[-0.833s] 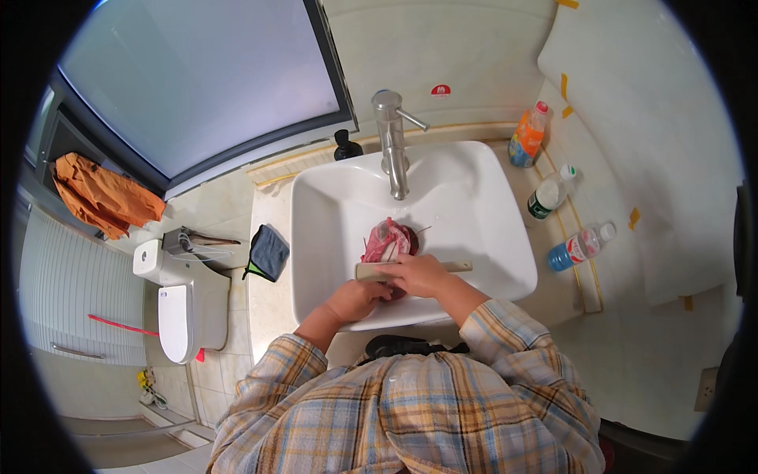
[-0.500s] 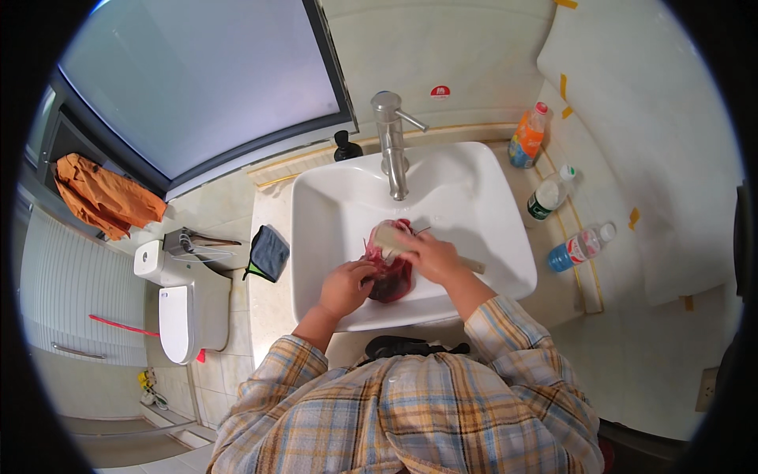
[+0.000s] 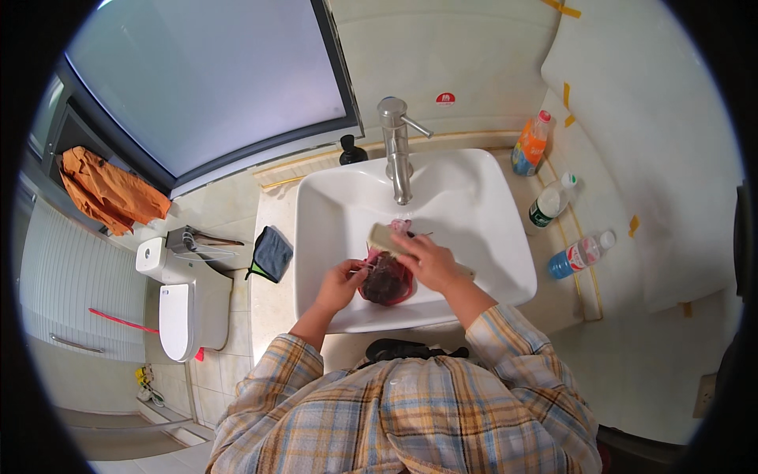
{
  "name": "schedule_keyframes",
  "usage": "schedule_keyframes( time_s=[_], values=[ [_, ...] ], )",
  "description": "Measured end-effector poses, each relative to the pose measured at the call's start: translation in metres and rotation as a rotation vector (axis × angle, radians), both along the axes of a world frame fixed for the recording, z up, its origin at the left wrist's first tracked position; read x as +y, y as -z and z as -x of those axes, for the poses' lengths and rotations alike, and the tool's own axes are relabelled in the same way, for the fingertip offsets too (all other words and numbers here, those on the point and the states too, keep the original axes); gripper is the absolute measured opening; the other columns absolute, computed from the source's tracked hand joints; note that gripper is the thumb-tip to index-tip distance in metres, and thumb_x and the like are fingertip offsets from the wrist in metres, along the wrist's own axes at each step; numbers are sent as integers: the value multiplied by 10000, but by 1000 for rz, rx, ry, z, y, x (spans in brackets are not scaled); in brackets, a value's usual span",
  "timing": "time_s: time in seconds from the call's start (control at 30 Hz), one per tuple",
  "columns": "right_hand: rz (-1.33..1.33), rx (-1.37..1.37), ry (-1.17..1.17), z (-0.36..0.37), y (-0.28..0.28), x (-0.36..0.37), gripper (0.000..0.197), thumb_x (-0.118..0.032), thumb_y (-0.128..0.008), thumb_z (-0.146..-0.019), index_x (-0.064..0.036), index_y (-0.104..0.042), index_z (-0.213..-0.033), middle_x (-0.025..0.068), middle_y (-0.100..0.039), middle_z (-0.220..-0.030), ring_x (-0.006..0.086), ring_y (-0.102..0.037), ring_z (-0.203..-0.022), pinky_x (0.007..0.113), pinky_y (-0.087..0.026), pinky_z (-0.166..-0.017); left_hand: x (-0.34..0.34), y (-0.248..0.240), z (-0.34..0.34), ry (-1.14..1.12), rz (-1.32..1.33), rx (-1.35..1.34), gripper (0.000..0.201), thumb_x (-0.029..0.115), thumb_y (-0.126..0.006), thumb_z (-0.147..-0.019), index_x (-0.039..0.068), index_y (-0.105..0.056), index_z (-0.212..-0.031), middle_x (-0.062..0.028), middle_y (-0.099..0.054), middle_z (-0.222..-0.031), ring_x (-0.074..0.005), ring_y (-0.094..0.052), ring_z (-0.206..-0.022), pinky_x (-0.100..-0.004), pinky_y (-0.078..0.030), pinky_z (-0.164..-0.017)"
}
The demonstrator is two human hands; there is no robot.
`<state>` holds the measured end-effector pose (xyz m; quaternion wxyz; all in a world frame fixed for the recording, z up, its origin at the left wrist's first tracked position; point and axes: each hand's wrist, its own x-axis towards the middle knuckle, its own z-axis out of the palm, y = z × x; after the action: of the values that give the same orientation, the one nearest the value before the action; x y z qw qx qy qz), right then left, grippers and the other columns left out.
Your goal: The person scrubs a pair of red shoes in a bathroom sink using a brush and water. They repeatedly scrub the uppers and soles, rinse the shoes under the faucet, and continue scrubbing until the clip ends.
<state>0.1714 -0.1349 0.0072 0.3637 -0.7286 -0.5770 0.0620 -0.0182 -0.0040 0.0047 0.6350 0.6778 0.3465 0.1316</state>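
In the white sink (image 3: 505, 221) lies a dark red, wet-looking fabric item (image 3: 387, 286) with a darker middle and thin light cords; its exact kind is hard to make out. My left hand (image 3: 339, 287) pinches its left edge, near a pale cord. My right hand (image 3: 433, 265) is closed round a beige scrubbing brush (image 3: 384, 238), whose wide head rests over the item's upper part. The brush handle's end sticks out past the right side of that hand. The bristles face down and are hidden.
A steel faucet (image 3: 399, 158) stands behind the sink, beside a black bottle (image 3: 353, 152). Orange (image 3: 529, 146), clear (image 3: 551, 201) and blue-filled (image 3: 580, 255) bottles line the right counter. A grey cloth (image 3: 271, 254) hangs at the counter's left edge, near the toilet (image 3: 180, 312).
The brush head has shifted slightly left and now shows more clearly. My left hand has pulled back a little from the fabric item, and more of its dark middle is exposed.
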Motion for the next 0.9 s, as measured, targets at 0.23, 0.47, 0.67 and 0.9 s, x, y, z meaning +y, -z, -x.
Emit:
schedule_keyframes(
  time_s=[0.23,0.47,0.67,0.9],
  values=[
    [272,-50,85,-11,7,7,427,-325,-529,-876,-328,-444,-1295,68,-551,-994,282,-591,-837,409,-493,-683,1,-6,-2,-85,307,20,298,37,-502,-882,-25,-402,-1156,-127,-573,-898,-222,-621,-746,-299,-545,-632],
    [258,24,50,-8,9,4,423,-340,-476,-900,-333,-403,-1316,88,-537,-1094,303,-576,-954,425,-473,-787,3,9,-5,26,-262,206,364,26,-534,-837,22,-417,-1182,-159,-535,-1047,-244,-610,-894,-323,-530,-694],
    [458,-28,12,-12,7,6,438,-357,-472,-895,-369,-389,-1325,100,-542,-1074,313,-588,-919,427,-470,-787,10,16,-1,201,-676,196,529,72,-613,-756,80,-429,-1252,-154,-424,-1290,-339,-446,-1173,-383,-408,-959],
    [282,46,243,-25,15,2,422,-332,-472,-901,-333,-401,-1317,114,-538,-1024,319,-589,-878,434,-470,-753,22,8,-25,258,-710,294,587,88,-649,-733,69,-424,-1274,-178,-372,-1341,-373,-408,-1205,-412,-387,-987]
  ],
)
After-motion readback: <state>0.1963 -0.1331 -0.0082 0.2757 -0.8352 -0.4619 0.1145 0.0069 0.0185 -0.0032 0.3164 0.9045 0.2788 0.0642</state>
